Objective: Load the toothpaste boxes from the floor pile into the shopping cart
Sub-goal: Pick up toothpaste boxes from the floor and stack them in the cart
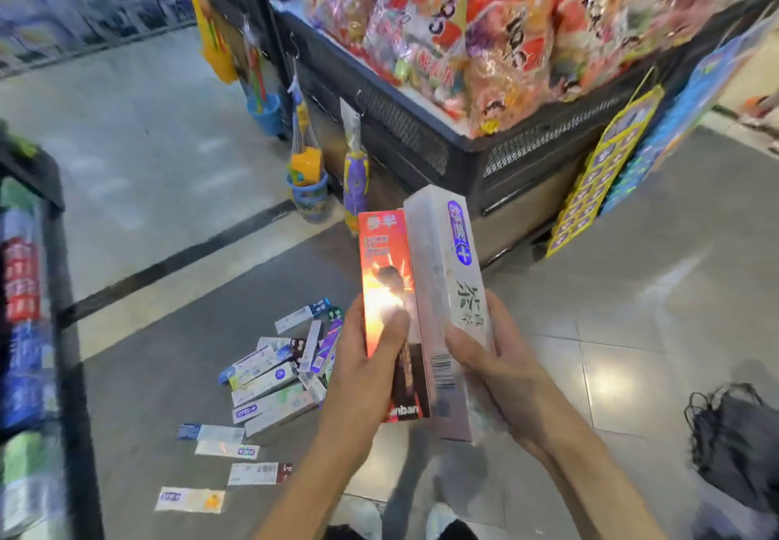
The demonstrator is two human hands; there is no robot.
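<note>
Grey floor [590,328] carries the box pile [278,375], left; red box [381,286] is gripped by left hand [362,371], white box [451,286] by right hand [493,366].

Shop floor around a black mesh display bin

The black mesh display bin [421,118] is heaped with red snack bags [506,25]. Sand-toy buckets [307,185] hang in nets on its left face, and a yellow card strip [598,177] hangs at its right corner. Well to the bin's lower right, a dark bag [733,438] lies on the grey tiled floor [160,143].
</note>
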